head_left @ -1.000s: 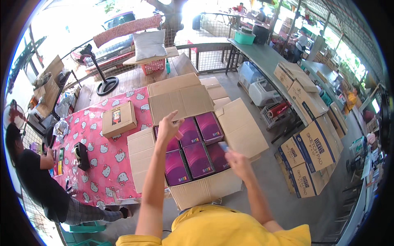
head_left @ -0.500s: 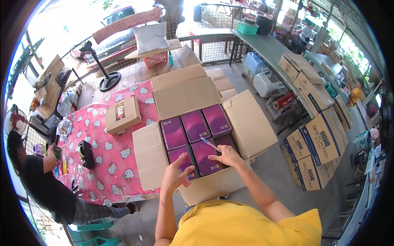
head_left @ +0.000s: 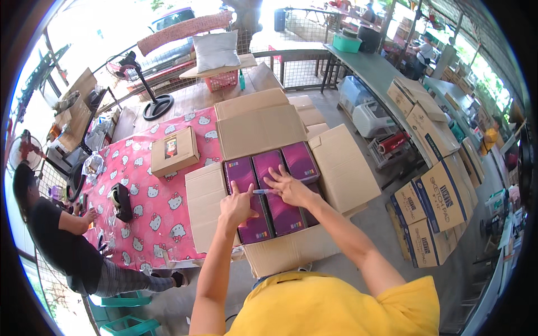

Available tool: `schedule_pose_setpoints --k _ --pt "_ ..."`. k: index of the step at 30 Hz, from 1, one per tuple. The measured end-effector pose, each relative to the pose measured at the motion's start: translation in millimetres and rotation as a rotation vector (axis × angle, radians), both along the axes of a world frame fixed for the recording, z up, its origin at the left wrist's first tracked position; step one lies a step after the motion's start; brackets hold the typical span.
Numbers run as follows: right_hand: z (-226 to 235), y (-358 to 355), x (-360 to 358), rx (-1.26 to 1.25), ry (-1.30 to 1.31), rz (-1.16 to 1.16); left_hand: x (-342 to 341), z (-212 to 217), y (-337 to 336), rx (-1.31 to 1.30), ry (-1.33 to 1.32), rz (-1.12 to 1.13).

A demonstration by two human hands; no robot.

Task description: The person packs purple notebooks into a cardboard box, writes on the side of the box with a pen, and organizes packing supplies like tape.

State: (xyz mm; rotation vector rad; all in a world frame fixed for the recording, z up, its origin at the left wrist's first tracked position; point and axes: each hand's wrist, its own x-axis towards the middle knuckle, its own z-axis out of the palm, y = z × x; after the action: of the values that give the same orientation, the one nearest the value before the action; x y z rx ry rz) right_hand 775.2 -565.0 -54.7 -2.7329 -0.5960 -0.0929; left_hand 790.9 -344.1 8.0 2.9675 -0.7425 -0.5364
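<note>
An open cardboard carton (head_left: 288, 249) stands in front of me, its flaps folded outward. Inside lie several purple notebooks (head_left: 287, 218) in side-by-side stacks, their dark binding edges showing. My left hand (head_left: 237, 206) rests on the left column with fingers spread, holding nothing that I can make out. Over the middle column, my right hand (head_left: 288, 187) lies with fingers spread and a slim pale-blue pen (head_left: 261, 191) tucked in it, pointing toward my left hand. Both hands cover parts of the notebook covers.
Left of the carton, a table with a pink patterned cloth (head_left: 151, 193) bears a small brown box (head_left: 175, 151) and a black tape dispenser (head_left: 120, 203). A person in black (head_left: 61, 241) works at its far left. Stacked cartons (head_left: 428, 207) and a long bench (head_left: 372, 70) stand right.
Both hands have moved farther into the carton, away from me. The right hand has spread flat over the notebooks, with the pen now lower. The person at left has shifted their arms.
</note>
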Motion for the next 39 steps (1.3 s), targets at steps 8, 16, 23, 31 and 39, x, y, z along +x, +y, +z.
schedule_pose_setpoints --k 8,16,23,31,39 --pt "32 5 -37 0.409 -0.172 -0.343 5 3 8 0.037 0.014 0.005" --pt "11 4 -82 0.335 0.257 -0.474 0 6 14 -0.032 0.064 0.008" --pt "-9 -3 -75 0.383 0.313 -0.437 -13 8 14 -0.016 0.036 0.035" --pt "41 -31 -66 0.338 -0.054 -0.533 -46 22 17 -0.179 -0.051 0.082" --pt "14 -72 -19 0.078 -0.043 -0.427 -88 23 2 -1.08 0.187 0.221"
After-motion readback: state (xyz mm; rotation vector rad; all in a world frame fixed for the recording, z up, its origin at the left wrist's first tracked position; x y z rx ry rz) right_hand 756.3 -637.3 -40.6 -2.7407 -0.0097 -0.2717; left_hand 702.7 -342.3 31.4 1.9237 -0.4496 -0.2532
